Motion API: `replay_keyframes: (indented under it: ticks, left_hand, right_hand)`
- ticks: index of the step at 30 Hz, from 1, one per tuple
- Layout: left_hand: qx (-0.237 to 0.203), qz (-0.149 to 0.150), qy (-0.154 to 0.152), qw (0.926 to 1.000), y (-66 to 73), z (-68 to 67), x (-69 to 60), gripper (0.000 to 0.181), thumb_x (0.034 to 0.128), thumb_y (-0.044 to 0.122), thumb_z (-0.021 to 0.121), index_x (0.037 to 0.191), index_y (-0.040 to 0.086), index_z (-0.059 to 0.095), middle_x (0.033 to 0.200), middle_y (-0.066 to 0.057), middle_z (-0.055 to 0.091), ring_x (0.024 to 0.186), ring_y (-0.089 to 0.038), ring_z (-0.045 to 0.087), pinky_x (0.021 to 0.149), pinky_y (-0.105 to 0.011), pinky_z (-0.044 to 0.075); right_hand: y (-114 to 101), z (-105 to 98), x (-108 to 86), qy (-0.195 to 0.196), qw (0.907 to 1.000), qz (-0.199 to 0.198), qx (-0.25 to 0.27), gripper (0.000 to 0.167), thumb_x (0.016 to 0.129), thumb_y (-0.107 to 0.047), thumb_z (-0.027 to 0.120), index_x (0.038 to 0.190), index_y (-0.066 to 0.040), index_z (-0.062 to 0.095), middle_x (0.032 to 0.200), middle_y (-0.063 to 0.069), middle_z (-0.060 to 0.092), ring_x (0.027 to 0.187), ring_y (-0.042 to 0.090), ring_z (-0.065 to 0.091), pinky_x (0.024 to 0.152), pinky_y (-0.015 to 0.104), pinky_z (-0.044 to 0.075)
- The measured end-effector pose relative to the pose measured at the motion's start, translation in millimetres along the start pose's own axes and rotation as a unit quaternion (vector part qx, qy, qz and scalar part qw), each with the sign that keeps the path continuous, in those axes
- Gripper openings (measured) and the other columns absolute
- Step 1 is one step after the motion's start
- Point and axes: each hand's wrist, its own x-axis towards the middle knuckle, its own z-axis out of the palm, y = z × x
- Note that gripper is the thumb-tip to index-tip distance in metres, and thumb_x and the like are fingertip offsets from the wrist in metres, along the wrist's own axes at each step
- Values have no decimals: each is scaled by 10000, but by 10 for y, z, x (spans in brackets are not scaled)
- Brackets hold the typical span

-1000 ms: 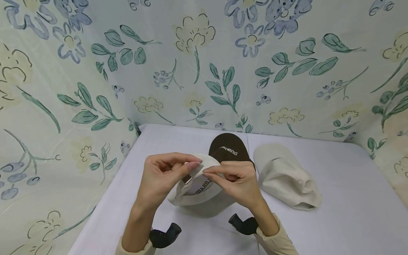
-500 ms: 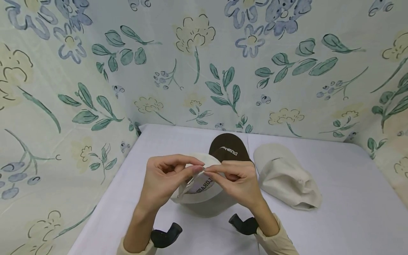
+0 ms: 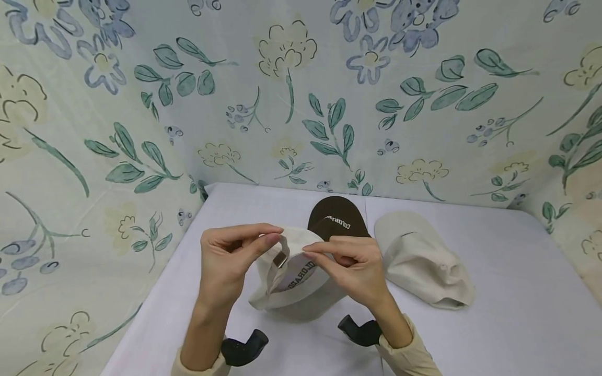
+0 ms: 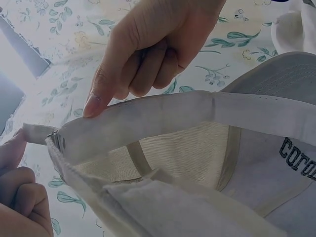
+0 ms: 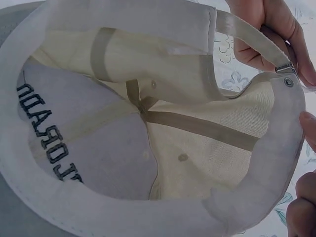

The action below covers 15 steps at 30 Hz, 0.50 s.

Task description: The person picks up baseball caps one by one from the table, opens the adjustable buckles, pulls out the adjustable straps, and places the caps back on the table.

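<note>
A cream cap (image 3: 293,298) is held with its inside facing me, and mirrored dark lettering shows on the inner front. My left hand (image 3: 222,269) pinches the end of the cap's back strap (image 4: 37,133) between thumb and index finger. A metal buckle (image 5: 285,69) sits on that strap, close to the sweatband (image 4: 148,118). My right hand (image 3: 359,267) pinches the band's edge beside the buckle, its other fingers curled. The cap's grey brim points down toward the table.
Behind the held cap lies a dark brown cap (image 3: 336,215) with white lettering, partly covered. A second cream cap (image 3: 425,263) rests on its side at the right. White cloth covers the table (image 3: 512,297); a floral curtain (image 3: 291,130) hangs behind.
My left hand first came close to the right fingertips, then drew away to the left, pulling at the strap. The buckle shows again between the hands. My right hand stayed nearly still.
</note>
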Motion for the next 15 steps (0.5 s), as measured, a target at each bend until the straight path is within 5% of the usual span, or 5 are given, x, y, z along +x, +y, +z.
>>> replay_keyframes:
  ticks: [4, 15]
  left_hand:
    - [-106, 1, 134, 9999, -8, -2, 12, 296, 851, -155, 738, 916, 115, 843, 540, 85, 574, 496, -136, 179, 456, -288, 165]
    - [-339, 301, 664, 9968, 11, 3, 30, 210, 862, -173, 713, 900, 8, 813, 521, 9, 372, 529, -137, 213, 511, -274, 201]
  right_hand:
    - [1, -3, 0, 75, 9999, 43, -73, 172, 772, 64, 860, 901, -44, 822, 537, -64, 311, 506, 27, 231, 459, 164, 182]
    - [15, 4, -6, 376, 9993, -29, -26, 95, 811, 36, 845, 891, -7, 818, 533, -57, 279, 510, 41, 217, 469, 170, 192]
